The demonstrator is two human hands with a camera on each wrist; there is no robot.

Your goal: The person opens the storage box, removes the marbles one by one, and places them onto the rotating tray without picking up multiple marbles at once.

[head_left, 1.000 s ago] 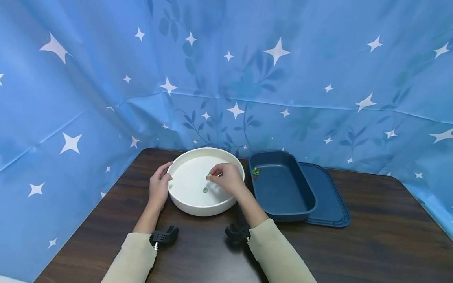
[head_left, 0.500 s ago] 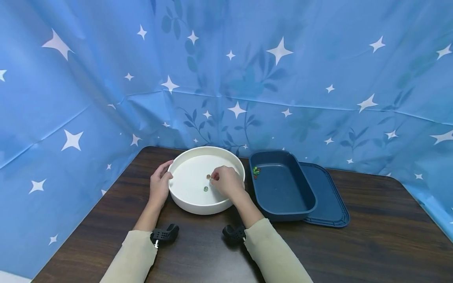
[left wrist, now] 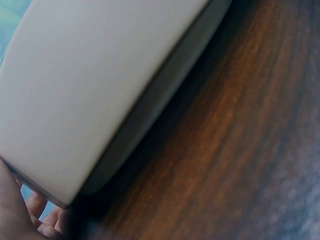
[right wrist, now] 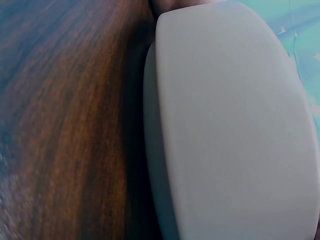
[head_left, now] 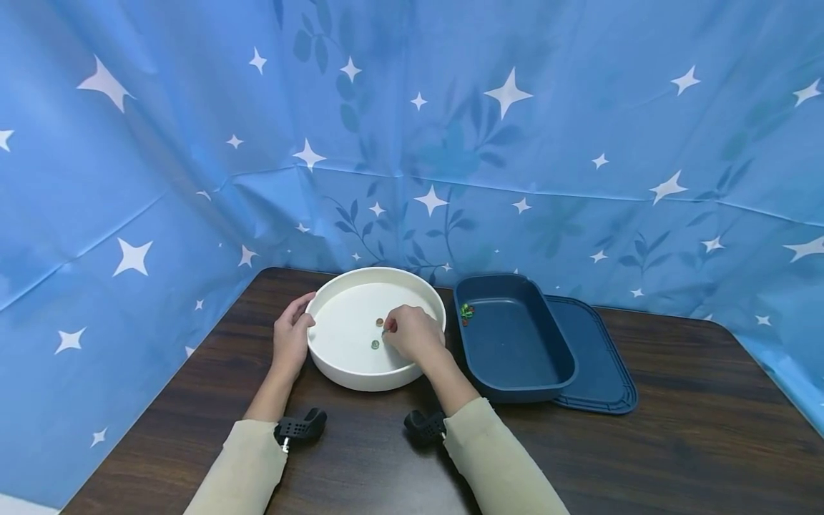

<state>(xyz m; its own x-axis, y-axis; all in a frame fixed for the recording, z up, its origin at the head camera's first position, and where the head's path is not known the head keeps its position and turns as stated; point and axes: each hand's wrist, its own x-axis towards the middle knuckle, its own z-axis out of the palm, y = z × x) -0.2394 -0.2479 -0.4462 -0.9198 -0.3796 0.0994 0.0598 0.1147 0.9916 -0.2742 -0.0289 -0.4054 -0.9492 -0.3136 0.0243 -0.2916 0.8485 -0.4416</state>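
"So, what do the containers hold?"

"A round, low-walled white bowl [head_left: 367, 380] has a small brown disc [head_left: 380, 322] and a small green disc [head_left: 375, 345] on its floor, near each other. To its right, a deep blue box [head_left: 518, 343] with rounded corners holds a cluster of green and red bits [head_left: 466, 312] at its left side."

"And the hands?"

"The left hand [head_left: 291, 336] grips the bowl's left rim, thumb on the edge. The right hand [head_left: 415, 334] reaches inside, fingertips pinched together beside the discs, seemingly on a tiny piece [head_left: 384, 332] too small to make out."

"Materials?"

"The bowl is smooth and matte, above a narrower base. A flat blue lid [head_left: 605, 365] with a grooved edge lies partly under the box. Dark, streaky wood grain covers the table [head_left: 695, 400]; behind hangs a creased blue curtain [head_left: 547, 107] with white stars."
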